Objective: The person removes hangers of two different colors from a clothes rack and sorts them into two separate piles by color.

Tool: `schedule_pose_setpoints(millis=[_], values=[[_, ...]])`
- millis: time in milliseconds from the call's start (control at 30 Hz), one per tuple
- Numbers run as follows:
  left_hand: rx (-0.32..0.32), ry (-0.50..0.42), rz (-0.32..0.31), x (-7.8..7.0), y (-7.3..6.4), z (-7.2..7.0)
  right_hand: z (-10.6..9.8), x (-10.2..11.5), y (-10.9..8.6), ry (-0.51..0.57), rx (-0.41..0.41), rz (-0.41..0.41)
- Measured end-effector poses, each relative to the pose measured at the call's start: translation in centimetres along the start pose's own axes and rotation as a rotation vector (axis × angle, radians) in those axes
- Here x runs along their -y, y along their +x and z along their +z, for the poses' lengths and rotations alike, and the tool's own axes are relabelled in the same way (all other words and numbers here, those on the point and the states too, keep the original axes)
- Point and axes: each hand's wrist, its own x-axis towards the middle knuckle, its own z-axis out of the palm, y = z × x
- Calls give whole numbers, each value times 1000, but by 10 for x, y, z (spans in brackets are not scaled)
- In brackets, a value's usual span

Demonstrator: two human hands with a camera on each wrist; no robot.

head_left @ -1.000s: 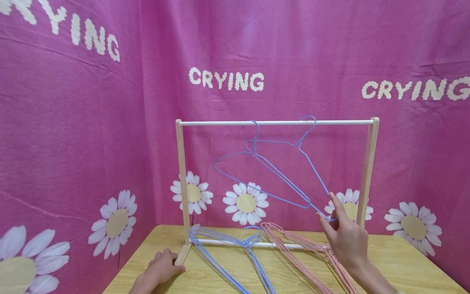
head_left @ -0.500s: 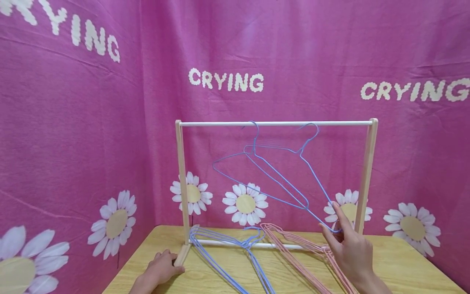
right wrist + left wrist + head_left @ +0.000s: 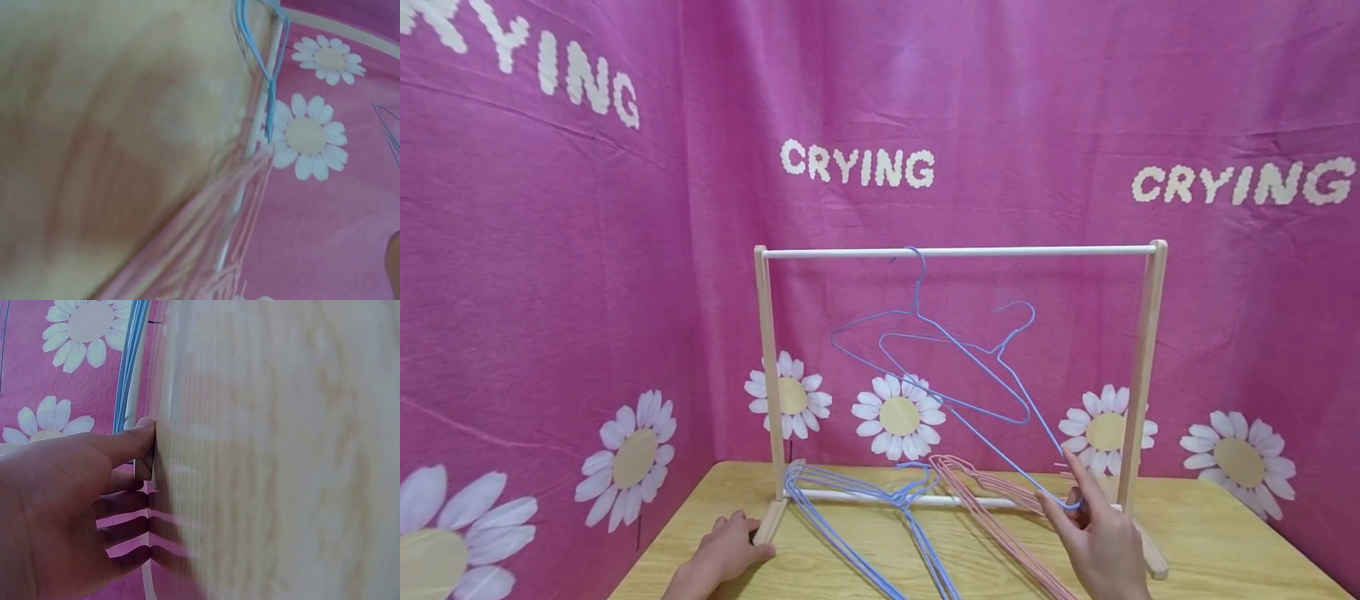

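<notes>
Between thumb and fingers, my right hand (image 3: 1097, 537) pinches a lower corner of a blue wire hanger (image 3: 1032, 318). Its hook is free, below the white top bar (image 3: 1037, 251) of the clothes rack. Another blue hanger (image 3: 917, 287) hangs from that bar, left of the held one. My left hand (image 3: 722, 546) grips the rack's left wooden foot (image 3: 770, 523); in the left wrist view, the thumb of the left hand (image 3: 69, 487) presses against the foot's end. Only a bit of finger (image 3: 392, 262) shows at the right wrist view's edge.
Several blue hangers (image 3: 906, 502) lean on the rack's lower bar (image 3: 958, 501), beside several pink hangers (image 3: 992, 525). The rack stands on a wooden table (image 3: 1217, 533). A pink curtain (image 3: 1000, 100) with daisies and lettering surrounds it at the back and left.
The held blue hanger has come off the top bar and moved down, its hook now below the bar. My right hand has lowered with it. My left hand stays on the foot.
</notes>
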Motion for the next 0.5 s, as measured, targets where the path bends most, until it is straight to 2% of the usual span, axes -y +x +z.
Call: schedule_pose_setpoints(millis=[233,400,500], values=[[-4,1,7,0,0,0,8,15,-21,18,68,119],[-4,-2,3,0,0,0,17,24,-36,89,126,121],[3,-3,2,1,1,0,24,29,-44,114,148,148]])
